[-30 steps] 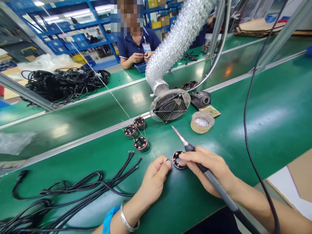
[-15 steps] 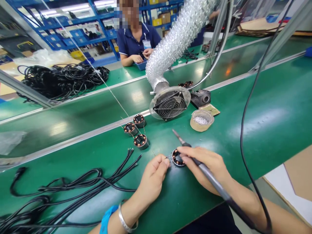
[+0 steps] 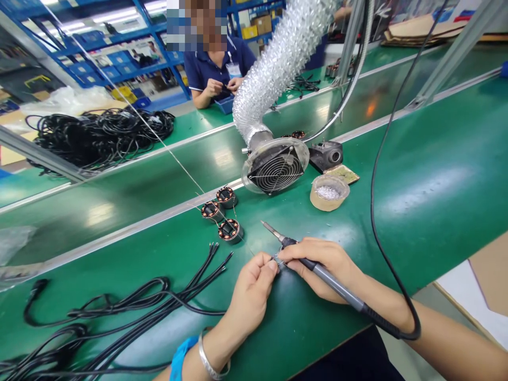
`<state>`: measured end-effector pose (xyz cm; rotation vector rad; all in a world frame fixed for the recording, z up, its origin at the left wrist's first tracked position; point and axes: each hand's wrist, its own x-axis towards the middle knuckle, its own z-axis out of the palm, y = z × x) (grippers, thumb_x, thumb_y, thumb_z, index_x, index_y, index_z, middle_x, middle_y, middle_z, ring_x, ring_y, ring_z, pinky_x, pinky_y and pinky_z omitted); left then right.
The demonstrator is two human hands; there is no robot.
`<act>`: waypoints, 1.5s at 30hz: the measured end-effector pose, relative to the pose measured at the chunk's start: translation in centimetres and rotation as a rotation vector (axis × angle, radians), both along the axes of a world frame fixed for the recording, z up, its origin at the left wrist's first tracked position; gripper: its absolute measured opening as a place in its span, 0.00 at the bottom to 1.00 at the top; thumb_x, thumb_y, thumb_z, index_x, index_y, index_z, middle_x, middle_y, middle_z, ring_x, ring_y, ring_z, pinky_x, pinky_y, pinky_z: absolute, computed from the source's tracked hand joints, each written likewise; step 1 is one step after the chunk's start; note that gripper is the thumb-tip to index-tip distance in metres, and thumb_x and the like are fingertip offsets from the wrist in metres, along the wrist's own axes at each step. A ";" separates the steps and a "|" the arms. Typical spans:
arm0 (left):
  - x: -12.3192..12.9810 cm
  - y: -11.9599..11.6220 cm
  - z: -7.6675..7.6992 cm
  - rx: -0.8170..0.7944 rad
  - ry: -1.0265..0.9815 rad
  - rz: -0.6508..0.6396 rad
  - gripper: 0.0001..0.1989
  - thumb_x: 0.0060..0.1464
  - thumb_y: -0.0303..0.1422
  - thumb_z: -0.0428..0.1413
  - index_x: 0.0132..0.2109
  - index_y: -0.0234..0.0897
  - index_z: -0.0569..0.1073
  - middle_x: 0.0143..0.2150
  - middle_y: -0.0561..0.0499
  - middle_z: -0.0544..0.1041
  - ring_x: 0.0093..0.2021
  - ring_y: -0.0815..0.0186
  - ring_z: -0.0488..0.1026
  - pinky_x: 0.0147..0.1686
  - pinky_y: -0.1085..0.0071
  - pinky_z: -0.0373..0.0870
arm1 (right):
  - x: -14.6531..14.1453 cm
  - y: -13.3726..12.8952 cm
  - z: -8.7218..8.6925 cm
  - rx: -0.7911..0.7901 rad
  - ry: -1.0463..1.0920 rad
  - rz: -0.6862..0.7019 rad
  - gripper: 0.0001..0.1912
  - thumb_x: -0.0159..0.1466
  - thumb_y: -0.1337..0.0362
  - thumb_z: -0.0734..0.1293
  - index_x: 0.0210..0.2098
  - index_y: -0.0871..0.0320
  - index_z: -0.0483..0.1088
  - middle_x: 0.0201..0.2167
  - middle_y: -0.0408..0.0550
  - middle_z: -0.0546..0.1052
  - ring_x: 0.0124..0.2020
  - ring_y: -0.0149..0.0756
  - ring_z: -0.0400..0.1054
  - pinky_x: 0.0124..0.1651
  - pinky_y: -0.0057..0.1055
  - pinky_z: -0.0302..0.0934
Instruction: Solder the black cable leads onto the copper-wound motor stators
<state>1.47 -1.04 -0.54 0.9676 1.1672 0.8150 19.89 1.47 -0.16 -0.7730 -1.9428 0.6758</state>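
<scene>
My left hand (image 3: 251, 292) is closed in a pinch on the end of a black cable (image 3: 212, 311), which runs out under the wrist. My right hand (image 3: 323, 267) grips a soldering iron (image 3: 335, 286) like a pen, its bare tip pointing up and left, clear of the bench. The thumb and forefinger of that hand also reach thin wires (image 3: 279, 258) beside the left fingertips. A wound motor stator by them is almost wholly hidden behind the right fingers. Three more stators with copper coils (image 3: 230, 231) stand upright just beyond, up and to the left.
A fume extractor (image 3: 275, 169) on a silver duct hangs beyond my hands. Near it are a round tub (image 3: 328, 193) of silvery bits and an iron holder (image 3: 327, 153). Black cables (image 3: 130, 317) lie at left. Across the bench sits a co-worker (image 3: 218, 69).
My right hand has moved left to the left fingertips, its fingers now on the wires and covering the stator. The soldering iron's tip has shifted left with it. My left hand keeps its pinch.
</scene>
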 end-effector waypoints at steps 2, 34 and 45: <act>0.0 0.1 0.1 -0.003 0.012 0.001 0.23 0.54 0.53 0.57 0.29 0.39 0.62 0.18 0.64 0.51 0.18 0.75 0.42 0.18 0.76 0.41 | 0.1 -0.2 0.1 0.013 0.020 -0.023 0.13 0.65 0.75 0.65 0.47 0.57 0.74 0.36 0.45 0.81 0.33 0.30 0.73 0.38 0.26 0.68; -0.1 0.4 -0.3 0.112 0.124 -0.050 0.15 0.61 0.43 0.50 0.30 0.39 0.61 0.20 0.64 0.51 0.19 0.73 0.44 0.21 0.74 0.44 | 1.3 -2.9 3.3 -0.021 0.086 -0.227 0.08 0.59 0.71 0.63 0.37 0.58 0.72 0.25 0.42 0.74 0.21 0.27 0.64 0.23 0.25 0.59; 0.0 0.6 0.3 0.142 0.177 -0.048 0.15 0.61 0.42 0.51 0.29 0.39 0.61 0.20 0.62 0.53 0.21 0.72 0.46 0.22 0.74 0.47 | 0.7 -4.1 3.1 0.221 -0.020 -0.157 0.14 0.57 0.76 0.62 0.41 0.60 0.71 0.23 0.45 0.71 0.20 0.31 0.61 0.22 0.30 0.56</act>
